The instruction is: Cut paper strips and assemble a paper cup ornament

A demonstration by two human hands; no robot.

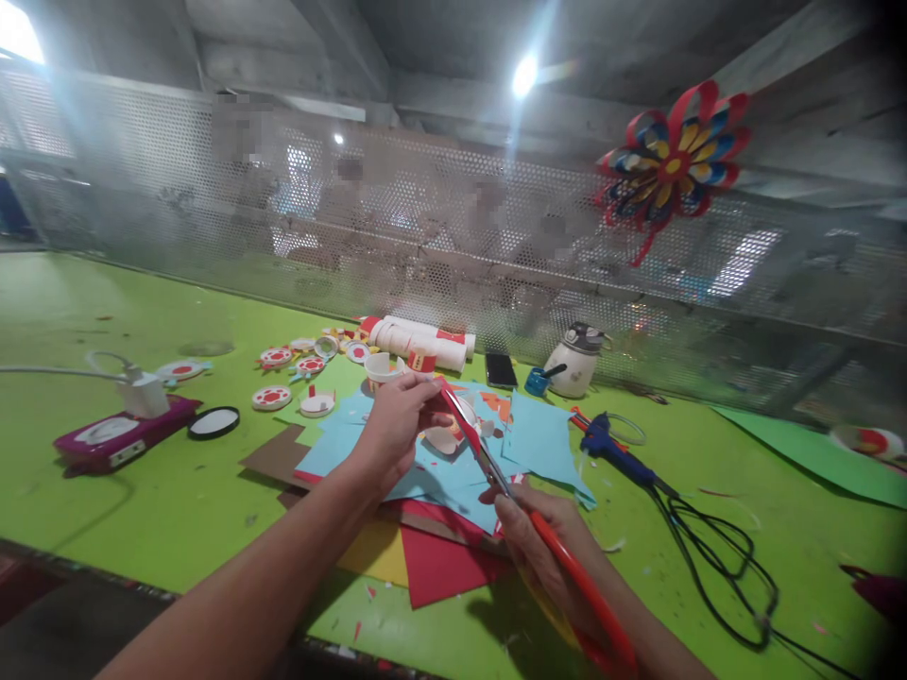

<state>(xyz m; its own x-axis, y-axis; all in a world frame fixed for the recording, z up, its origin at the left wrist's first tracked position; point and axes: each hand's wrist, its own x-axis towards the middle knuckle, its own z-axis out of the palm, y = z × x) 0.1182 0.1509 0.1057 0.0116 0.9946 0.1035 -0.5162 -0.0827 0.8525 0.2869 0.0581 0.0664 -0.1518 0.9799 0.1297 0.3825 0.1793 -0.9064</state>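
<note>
In the middle of the view my left hand [398, 420] pinches a narrow strip of red paper [460, 416] by its upper end. My right hand [542, 534] is wrapped round the handles of a pair of scissors [577, 581] with red-orange loops. The metal blades point up and away toward my left hand and lie along the red strip. Beneath both hands are sheets of light blue paper [542, 439], with red paper [450, 562] and yellow paper [379, 557] under them. Pale paper cut-outs on the blue sheets are partly hidden by the strip.
Round red-and-white paper pieces [271, 398] sit at left, near a purple power strip [117, 439]. White paper rolls [418, 342], a phone [500, 369] and a jug [575, 361] stand at the back. A blue glue gun [616, 449] with a looped cord lies right. A perforated metal screen [439, 236] borders the table.
</note>
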